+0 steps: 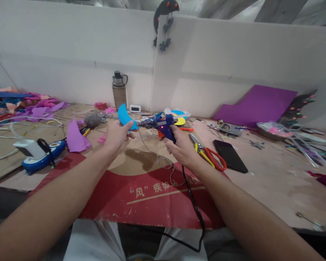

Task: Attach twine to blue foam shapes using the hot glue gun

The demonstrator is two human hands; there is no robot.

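Observation:
My left hand (118, 135) pinches a blue crescent-shaped piece (125, 116), perhaps felt or foam, holding it up above the table. Wrapped round the handle of a blue glue gun (165, 127) is my right hand (181, 145). The gun's nozzle points left and is close to the crescent's lower end; whether they touch I cannot tell. A small red light glows on the gun's body, and its orange trigger shows below. From the handle a black cord (191, 197) runs down over the table's front edge.
Red-handled scissors (216, 159) and a black phone (230, 156) lie right of my right hand. A bottle (119, 92) stands at the back. Left are a blue power strip (45, 157), grey yarn (92, 119) and coloured scraps (40, 105). A purple sheet (255, 105) leans on the wall.

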